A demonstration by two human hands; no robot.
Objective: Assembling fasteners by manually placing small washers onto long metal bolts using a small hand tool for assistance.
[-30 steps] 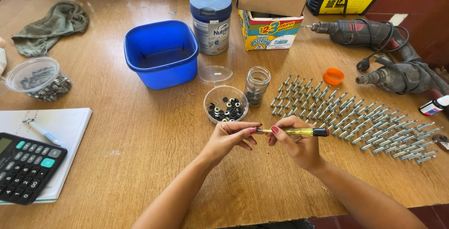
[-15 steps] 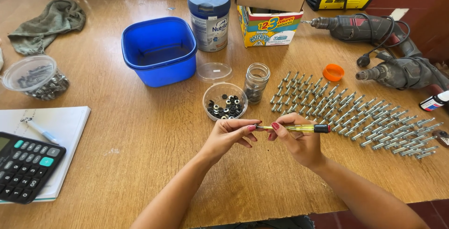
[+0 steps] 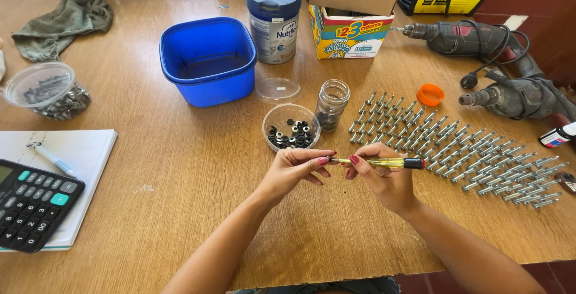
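Head view: we are looking down at our two hands meeting over the wooden desk [image 3: 180, 210]. Our right hand [image 3: 384, 180] is closed around a slim yellow-handled screwdriver with a black end cap [image 3: 384, 162], held level, tip pointing left. Our left hand [image 3: 297, 171] pinches something at that tip, too small to make out. Both sit just in front of the small clear plastic bowl of dark washers [image 3: 291, 129]. We judge the risk is a slip: the tiny piece could drop and roll among the rows of silver bolts [image 3: 456, 147] lying right beside our right hand, or the tip could jab a finger.
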